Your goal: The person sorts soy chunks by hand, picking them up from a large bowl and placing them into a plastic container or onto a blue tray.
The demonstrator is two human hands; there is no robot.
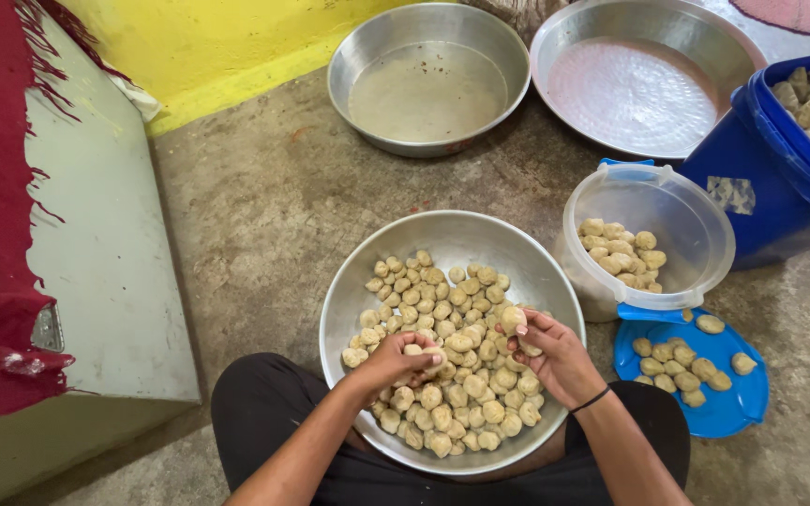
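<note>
Right hand [555, 351] pinches one dough ball [514, 320] up over the big steel bowl [353, 300] on the floor, so bits drop back in. Left hand [397, 361] is closed around another ball [433, 358] down in the pile.

Our left hand [397, 361] curls palm down, fingers [428, 358] pinched closed. Our right hand [555, 356] is raised slightly, fingers bent closed, a dark band on its wrist.

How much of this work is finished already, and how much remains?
Done: some pieces lie in the clear tub and on the blue lid. In hand: the left hand and right hand each hold pieces. Left: the metal bowl is largely full.
</note>
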